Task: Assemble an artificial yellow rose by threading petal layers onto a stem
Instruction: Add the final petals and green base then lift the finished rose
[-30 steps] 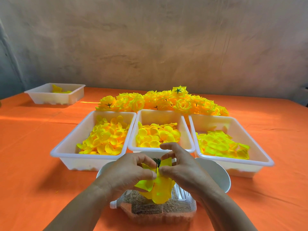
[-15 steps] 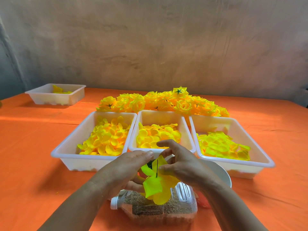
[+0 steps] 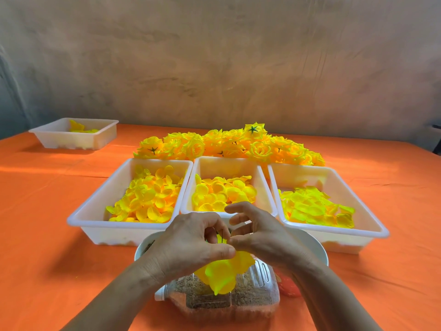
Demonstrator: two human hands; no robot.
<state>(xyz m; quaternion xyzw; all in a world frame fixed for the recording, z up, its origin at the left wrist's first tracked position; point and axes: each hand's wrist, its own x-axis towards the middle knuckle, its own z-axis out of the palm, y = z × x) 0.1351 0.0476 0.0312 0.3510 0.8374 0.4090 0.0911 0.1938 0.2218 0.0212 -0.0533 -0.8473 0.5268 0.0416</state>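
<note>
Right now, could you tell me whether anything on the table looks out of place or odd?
Only the clear plastic bottle: it lies on its side under the hands, holding something granular and brown. The three trays sit in a tidy row and nothing has spilled.

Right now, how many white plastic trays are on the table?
4. Three sit side by side in front of the hands: left tray, middle tray, right tray. The fourth tray stands apart at far left. None looks hidden.

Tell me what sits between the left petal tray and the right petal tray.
In the head view, the middle tray of rounded yellow petals sits between the left tray and right tray.
</note>
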